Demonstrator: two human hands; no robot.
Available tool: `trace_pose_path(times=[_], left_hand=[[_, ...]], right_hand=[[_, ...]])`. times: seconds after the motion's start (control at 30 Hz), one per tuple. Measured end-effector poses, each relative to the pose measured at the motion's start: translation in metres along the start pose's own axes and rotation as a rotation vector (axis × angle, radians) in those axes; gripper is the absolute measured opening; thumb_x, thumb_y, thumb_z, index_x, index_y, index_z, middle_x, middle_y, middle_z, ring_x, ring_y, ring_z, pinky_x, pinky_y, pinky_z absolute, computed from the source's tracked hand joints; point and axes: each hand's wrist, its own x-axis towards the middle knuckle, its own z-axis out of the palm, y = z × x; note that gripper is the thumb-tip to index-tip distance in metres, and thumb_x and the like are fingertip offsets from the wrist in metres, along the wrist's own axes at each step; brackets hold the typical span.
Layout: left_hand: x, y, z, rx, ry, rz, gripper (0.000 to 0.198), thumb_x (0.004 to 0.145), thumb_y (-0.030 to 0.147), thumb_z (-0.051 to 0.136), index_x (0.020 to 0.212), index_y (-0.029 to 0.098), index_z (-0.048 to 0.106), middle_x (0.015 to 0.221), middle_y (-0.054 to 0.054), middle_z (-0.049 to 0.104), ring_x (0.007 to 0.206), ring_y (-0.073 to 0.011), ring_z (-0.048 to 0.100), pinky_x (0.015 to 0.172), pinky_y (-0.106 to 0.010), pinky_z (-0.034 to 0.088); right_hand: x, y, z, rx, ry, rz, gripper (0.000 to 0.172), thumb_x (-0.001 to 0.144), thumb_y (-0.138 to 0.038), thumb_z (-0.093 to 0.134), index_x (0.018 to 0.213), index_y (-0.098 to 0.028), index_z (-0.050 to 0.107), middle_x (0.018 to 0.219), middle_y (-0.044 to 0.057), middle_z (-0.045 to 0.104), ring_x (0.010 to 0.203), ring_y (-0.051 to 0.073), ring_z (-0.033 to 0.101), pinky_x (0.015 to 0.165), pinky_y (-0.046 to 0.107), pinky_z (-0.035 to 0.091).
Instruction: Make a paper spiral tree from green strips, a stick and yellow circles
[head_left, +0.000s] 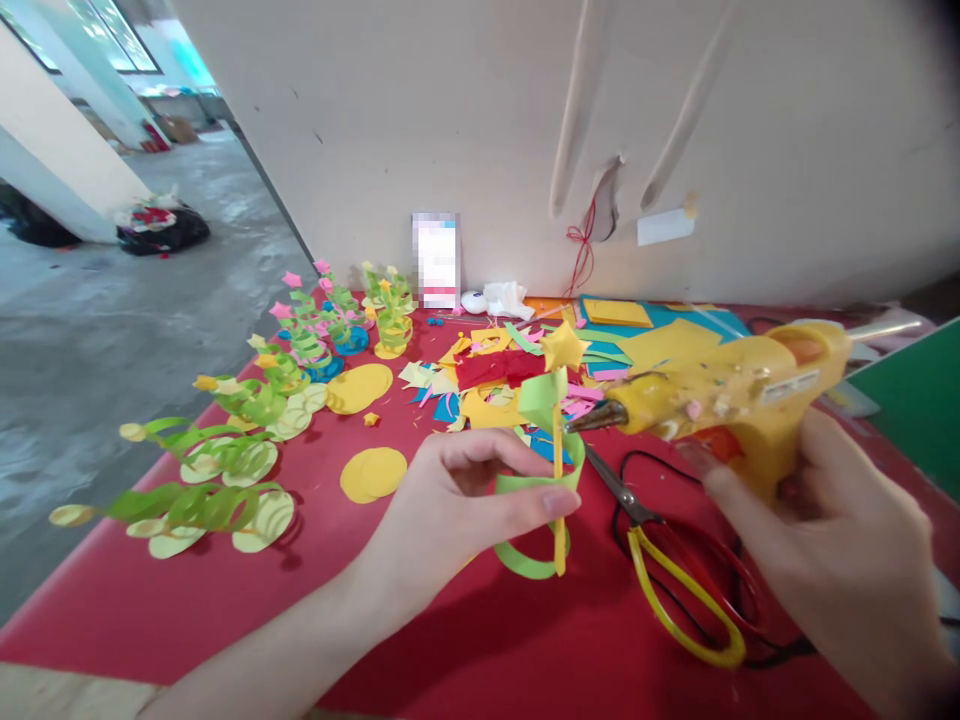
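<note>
Between the thumb and fingers of my left hand point(465, 490) is an upright yellow paper stick point(559, 540). A light green paper spiral point(529, 565) winds around it, and a yellow paper star point(564, 346) tops it. My right hand point(832, 540) grips a yellow hot glue gun point(742, 390) by its handle, thumb beside the orange trigger. The gun's metal nozzle points left, right beside the stick and the upper end of the spiral; whether they touch I cannot tell. Scissors point(686, 590) with one yellow and one red handle lie on the red table below the gun.
Spiral paper plants point(202, 500) on round bases line the table's left side. Yellow paper discs point(373, 474) lie near my left hand. Coloured paper scraps point(487, 370) are heaped at the back. A phone point(436, 260) leans on the wall. A black cord point(637, 460) runs by the scissors.
</note>
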Motion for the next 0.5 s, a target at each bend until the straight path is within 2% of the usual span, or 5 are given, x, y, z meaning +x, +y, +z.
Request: trace_pose_path(times=[0.17,0.3,0.5], left_hand=[[0.0004,-0.0012,-0.0037,-0.008,-0.064,-0.004,0.017,0.061,0.005,0.071,0.059,0.020,0.065,0.055,0.011,0.063,0.049,0.0011,0.055,0.046,-0.003,0.044],[0.0012,-0.0023,-0.0044,-0.011,-0.070,0.001,0.017,0.062,0.006,0.071,0.061,0.021,0.066,0.057,0.013,0.064,0.051,0.0018,0.057,0.045,-0.001,0.044],[-0.0001,-0.0010,-0.0051,-0.009,-0.080,0.027,0.016,0.063,0.006,0.070,0.061,0.021,0.065,0.055,0.013,0.064,0.049,0.0026,0.056,0.043,0.001,0.042]], right_hand=[[-0.0007,-0.0001,0.0000,-0.002,-0.003,0.006,0.025,0.068,-0.042,0.056,0.069,-0.021,0.043,0.060,-0.001,0.048,0.045,0.011,0.044,0.038,0.024,0.035],[-0.0014,-0.0001,-0.0002,-0.012,0.005,-0.004,0.026,0.068,-0.041,0.056,0.067,-0.021,0.040,0.055,-0.004,0.041,0.042,0.009,0.036,0.038,0.024,0.033],[-0.0008,-0.0031,-0.0027,-0.036,0.032,-0.048,0.028,0.069,-0.039,0.056,0.063,-0.021,0.035,0.052,-0.004,0.036,0.040,0.008,0.033,0.036,0.022,0.031]])
